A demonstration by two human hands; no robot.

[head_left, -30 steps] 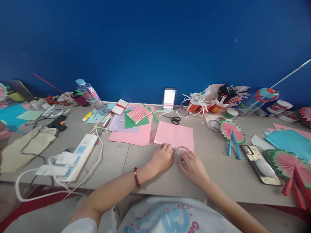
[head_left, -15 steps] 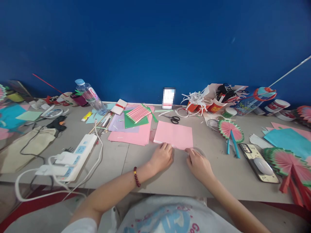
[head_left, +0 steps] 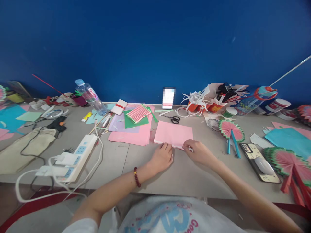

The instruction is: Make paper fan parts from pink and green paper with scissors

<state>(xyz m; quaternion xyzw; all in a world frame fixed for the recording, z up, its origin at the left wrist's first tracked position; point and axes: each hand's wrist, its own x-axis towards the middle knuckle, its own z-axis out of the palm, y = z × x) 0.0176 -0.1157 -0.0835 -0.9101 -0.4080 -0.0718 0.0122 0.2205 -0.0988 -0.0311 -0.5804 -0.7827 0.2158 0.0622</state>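
Paper could skew if left hand, at its seven o'clock, slips. Right hand at five o'clock; can't tell either grip's closure

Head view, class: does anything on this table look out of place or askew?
At right, a white mouse-like object rests on a phone, an odd place. At left, a white cable loops over the edge of the table and might snag.

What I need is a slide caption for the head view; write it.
Both hands at the near edge of pink paper, with scissors lying beyond it on the table.
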